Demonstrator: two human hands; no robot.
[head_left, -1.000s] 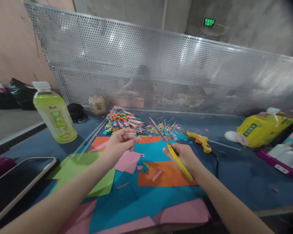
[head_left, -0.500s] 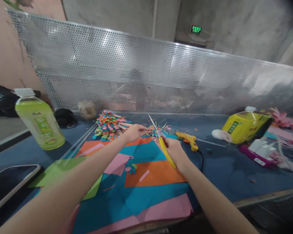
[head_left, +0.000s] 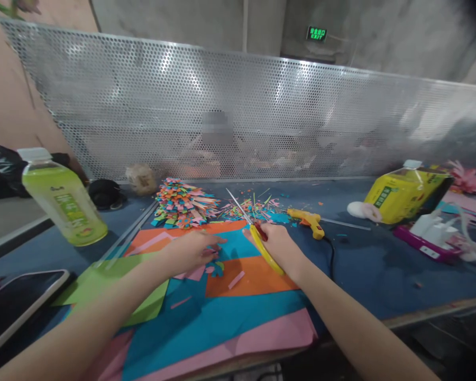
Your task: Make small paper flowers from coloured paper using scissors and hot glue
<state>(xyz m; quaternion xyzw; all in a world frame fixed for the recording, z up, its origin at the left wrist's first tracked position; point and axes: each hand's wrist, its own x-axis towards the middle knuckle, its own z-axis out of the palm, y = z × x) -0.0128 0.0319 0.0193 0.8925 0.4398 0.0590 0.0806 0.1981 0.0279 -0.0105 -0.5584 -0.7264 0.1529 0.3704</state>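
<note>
My right hand (head_left: 281, 243) is closed round the handles of yellow scissors (head_left: 268, 254), whose blades point up and to the left over the coloured paper. My left hand (head_left: 190, 251) is just above a pink paper piece (head_left: 193, 273), fingers bent; whether it grips anything is hidden. Beside it lies a small blue and green curl of paper (head_left: 218, 269). An orange sheet (head_left: 257, 280) with a pink strip (head_left: 236, 279) rests on a blue sheet (head_left: 206, 323). Behind my left hand sits a heap of fringed multicoloured strips (head_left: 184, 203).
Paper scraps (head_left: 254, 208) lie behind the scissors. A yellow glue gun (head_left: 308, 221) is at the right, near a yellow jug (head_left: 396, 196) and a purple power strip (head_left: 424, 246). A green drink bottle (head_left: 63, 198) and a phone (head_left: 19, 301) stand and lie at the left.
My left hand has moved from the scraps near the scissor blades back toward me and left, down to the pink paper. The scissors remain in my right hand.
</note>
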